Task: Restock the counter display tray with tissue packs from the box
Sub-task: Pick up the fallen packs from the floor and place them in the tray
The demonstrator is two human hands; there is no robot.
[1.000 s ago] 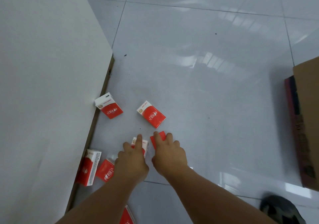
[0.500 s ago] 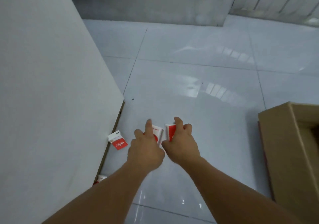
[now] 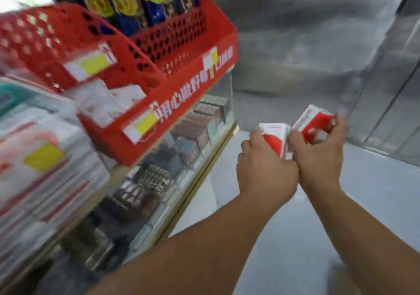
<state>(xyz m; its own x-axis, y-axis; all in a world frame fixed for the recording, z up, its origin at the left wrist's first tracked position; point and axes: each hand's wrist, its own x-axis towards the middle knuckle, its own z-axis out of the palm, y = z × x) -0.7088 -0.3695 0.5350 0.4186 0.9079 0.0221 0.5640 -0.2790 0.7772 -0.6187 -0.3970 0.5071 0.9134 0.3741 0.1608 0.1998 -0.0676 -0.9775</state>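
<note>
Right of the bench front, out over the floor [image 3: 375,203], both hands hold tissue packs at about the same height. Left hand [image 3: 267,171] is clamped on a red-and-white pack [image 3: 275,138], thumb on the near side, fingers wrapped round the far side; pack stands roughly upright, long axis vertical. Right hand [image 3: 318,156] is clamped on a second pack [image 3: 314,124], tilted so its top leans right and away. The two packs touch or nearly touch at their inner edges; blur hides which. The hands press together at the thumbs, wrists close, forearms coming in from lower frame and converging. The target, judged to be the red display tray [image 3: 172,110] on the bench, lies up and to the left of both hands, well apart from them. Its front lip runs diagonally from lower left to upper right, and some white packs [image 3: 106,103] already lie inside, exact count unreadable in the blur. Left hand is the nearer one to the tray, so its pack likely goes in first. The move needs a lift over the lip and a sweep left. A perforated red basket [image 3: 56,42] with blue packets [image 3: 127,5] stands behind the tray. Glass case [image 3: 193,131] below holds boxed goods.
</note>
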